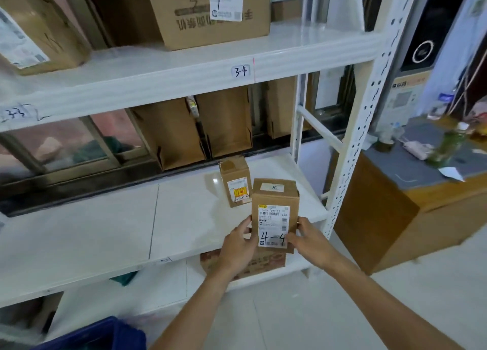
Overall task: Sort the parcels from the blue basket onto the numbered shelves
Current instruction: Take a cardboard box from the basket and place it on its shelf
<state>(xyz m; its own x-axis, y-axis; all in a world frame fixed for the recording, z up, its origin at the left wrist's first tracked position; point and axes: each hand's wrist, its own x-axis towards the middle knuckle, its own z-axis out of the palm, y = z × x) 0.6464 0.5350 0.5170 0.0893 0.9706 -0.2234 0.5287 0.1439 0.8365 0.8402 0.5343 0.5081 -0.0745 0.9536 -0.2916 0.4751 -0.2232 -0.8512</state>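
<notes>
Both hands on small brown parcel (275,212), label marked "4-4", upright at front edge of white shelf (105,231). Left hand (238,247) grip grasping its left side, right hand (309,240) its right. 2nd small parcel (235,185) just behind, on same shelf. Blue basket (105,335) bottom left.

Small brown parcel (275,212), standing up straight at the front edge of the white shelf (105,231), white label marked "4-4" facing out. Just behind it, another small brown parcel (235,185), upright. Blue basket (100,335) down low.
</notes>
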